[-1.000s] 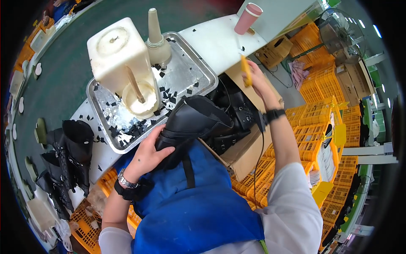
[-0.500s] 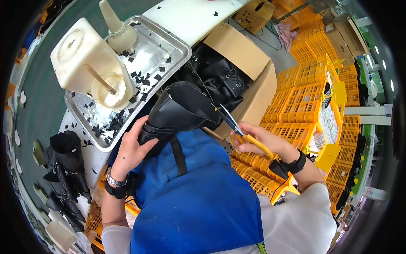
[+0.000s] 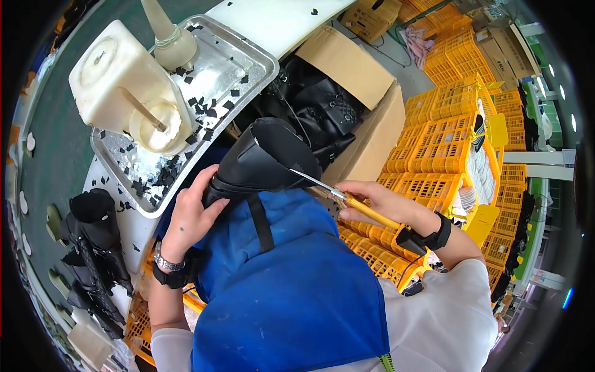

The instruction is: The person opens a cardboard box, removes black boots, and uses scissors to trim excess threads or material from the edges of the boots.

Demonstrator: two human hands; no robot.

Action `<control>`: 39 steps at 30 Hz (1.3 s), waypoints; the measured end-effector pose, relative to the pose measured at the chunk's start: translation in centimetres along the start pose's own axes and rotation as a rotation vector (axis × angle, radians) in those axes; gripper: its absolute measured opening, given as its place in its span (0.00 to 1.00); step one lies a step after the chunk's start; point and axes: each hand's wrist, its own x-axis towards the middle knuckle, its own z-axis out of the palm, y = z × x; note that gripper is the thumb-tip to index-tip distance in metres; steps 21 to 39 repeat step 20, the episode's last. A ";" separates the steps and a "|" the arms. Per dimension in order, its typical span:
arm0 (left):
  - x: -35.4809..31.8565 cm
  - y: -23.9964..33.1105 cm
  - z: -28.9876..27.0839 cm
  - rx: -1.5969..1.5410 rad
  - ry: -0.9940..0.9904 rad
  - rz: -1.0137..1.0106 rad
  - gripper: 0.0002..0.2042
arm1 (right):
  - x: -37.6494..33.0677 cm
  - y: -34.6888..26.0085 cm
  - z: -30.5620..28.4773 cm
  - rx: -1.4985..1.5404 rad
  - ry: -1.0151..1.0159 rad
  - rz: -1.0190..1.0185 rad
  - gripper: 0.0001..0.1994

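Note:
My left hand grips the lower part of a black boot held over my blue apron, its open shaft pointing up and right. My right hand holds a pair of scissors with yellow handles. The thin metal blades touch the boot's right rim. A black band sits on my right wrist, a metal watch on my left.
A metal tray strewn with black scraps carries a cream plastic container with a stick in it and a cone-tipped bottle. A cardboard box of black boots stands ahead. Orange crates stack on the right; more black boots lie left.
My right hand came down from the table's far edge with the scissors and brought the blades to the boot's rim. The boot's opening has tilted up toward me.

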 end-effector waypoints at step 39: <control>-0.1 0.3 -0.5 0.012 -0.103 -0.067 0.26 | 0.7 0.4 1.9 0.068 0.074 -0.086 0.17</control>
